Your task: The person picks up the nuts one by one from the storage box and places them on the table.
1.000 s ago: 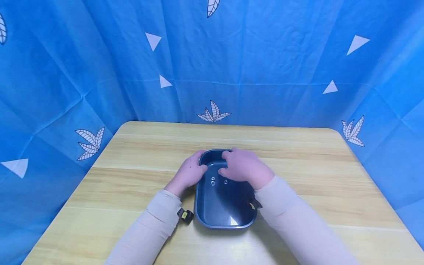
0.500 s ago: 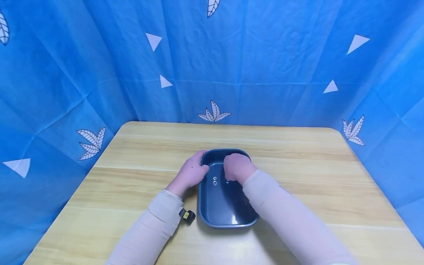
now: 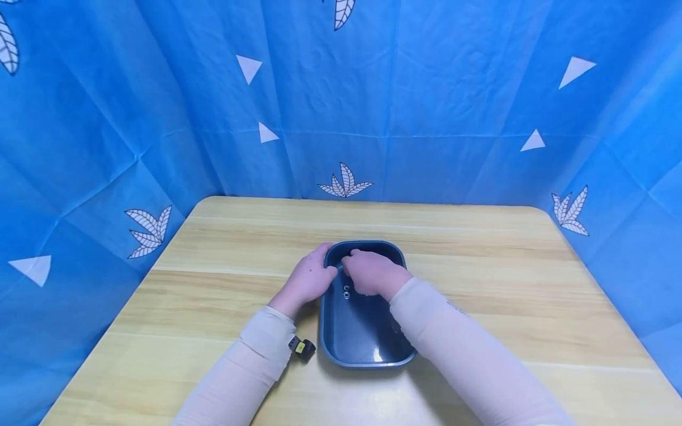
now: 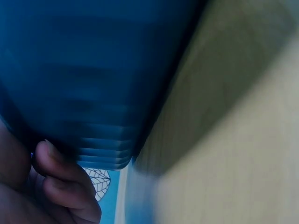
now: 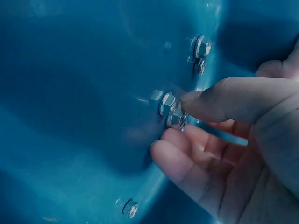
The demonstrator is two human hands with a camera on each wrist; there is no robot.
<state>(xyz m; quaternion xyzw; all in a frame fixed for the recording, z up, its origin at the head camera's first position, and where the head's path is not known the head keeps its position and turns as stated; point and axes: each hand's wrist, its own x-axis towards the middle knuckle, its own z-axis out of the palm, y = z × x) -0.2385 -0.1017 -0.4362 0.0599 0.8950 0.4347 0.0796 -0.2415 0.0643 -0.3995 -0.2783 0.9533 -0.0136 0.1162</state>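
My left hand [image 3: 308, 275] grips the left rim of a dark blue tray [image 3: 367, 364], thumb over the inside. In the left wrist view its curled fingers [image 4: 70, 186] lie against the tray's ribbed outer wall [image 4: 103, 144]. My right hand [image 3: 370, 272] reaches down inside the tray's far half. In the right wrist view the thumb and fingertips close around a small metal hex nut [image 5: 175, 122] low at the tray floor. Another hex nut [image 5: 167, 104] stands right beside the thumb tip. Two more nuts [image 3: 346, 291] lie on the floor left of the hand.
A single nut [image 5: 131, 208] lies apart on the tray floor in the right wrist view. Under the tray is a wooden table [image 3: 506, 284]. Blue patterned cloth [image 3: 437, 100] hangs behind and on both sides. A small black device [image 3: 303, 348] sits at the left wrist.
My right hand has gone from over the tray's right rim down inside, closed to a fist, then reached left with fingertips extended. The tray shifted slightly right; the left hand keeps its grip.
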